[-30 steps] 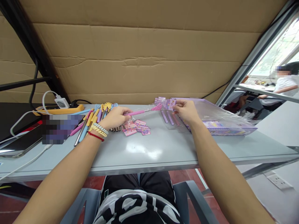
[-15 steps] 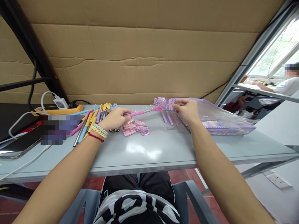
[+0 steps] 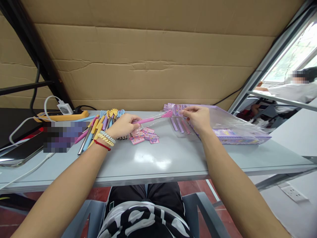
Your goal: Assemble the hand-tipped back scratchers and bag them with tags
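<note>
My left hand point(image 3: 125, 126) is closed around the lower end of a pink pen-like stick point(image 3: 146, 120) with a silver middle and a pink tufted end. Clear film shows along the stick, which points right and slightly up. At the right, my right hand point(image 3: 197, 117) pinches the edge of a small purple printed card point(image 3: 178, 109). Just below the card, purple and pink sticks point(image 3: 179, 125) lie side by side in clear film. Several small pink cards point(image 3: 144, 136) are heaped on the table between my hands.
Several coloured sticks with curly ends point(image 3: 97, 127) lie at the left, near a phone point(image 3: 22, 148), white cables and a yellow power strip point(image 3: 66, 116). A purple box point(image 3: 245, 137) with clear film stands right. Cardboard point(image 3: 158, 49) walls the back. Another person point(image 3: 294, 89) sits beyond.
My right hand has shifted slightly left, and the purple card in its fingers has moved left with it. My left hand keeps its hold on the pink stick, almost unmoved.
</note>
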Tool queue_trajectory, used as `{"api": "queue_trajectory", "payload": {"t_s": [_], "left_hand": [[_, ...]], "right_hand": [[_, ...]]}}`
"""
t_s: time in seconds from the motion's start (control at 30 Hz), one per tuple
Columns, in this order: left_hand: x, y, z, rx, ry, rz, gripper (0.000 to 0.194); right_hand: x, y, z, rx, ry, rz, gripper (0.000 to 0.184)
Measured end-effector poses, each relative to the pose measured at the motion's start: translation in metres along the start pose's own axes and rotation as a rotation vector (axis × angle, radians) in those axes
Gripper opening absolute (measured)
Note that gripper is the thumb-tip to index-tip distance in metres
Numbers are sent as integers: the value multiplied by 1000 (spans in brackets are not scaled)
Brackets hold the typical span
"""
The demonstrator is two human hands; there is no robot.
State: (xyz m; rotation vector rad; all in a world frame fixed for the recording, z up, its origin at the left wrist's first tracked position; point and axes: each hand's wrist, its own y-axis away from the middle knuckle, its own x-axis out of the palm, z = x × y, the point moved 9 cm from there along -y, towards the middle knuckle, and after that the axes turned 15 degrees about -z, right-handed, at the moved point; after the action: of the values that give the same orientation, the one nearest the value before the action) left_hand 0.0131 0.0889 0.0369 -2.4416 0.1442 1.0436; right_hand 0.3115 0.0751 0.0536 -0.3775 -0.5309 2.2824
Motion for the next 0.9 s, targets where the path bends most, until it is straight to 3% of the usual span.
{"api": "queue_trajectory", "payload": {"t_s": [0.23,0.43,0.67,0.9], "left_hand": [[1,-1,2,-19,19,6,38],[1,-1,3,-14,36,-3,36],[5,2,3,-41,97,55,38],[19,5,-1,-31,166,167,29]], "right_hand": [[11,2,3,-18,-107,85,55],[20,-3,-8,92,-249,147,38],[10,0,-4,3,-95,64,32],[9,-1,4,-49,-240,-2,37]]}}
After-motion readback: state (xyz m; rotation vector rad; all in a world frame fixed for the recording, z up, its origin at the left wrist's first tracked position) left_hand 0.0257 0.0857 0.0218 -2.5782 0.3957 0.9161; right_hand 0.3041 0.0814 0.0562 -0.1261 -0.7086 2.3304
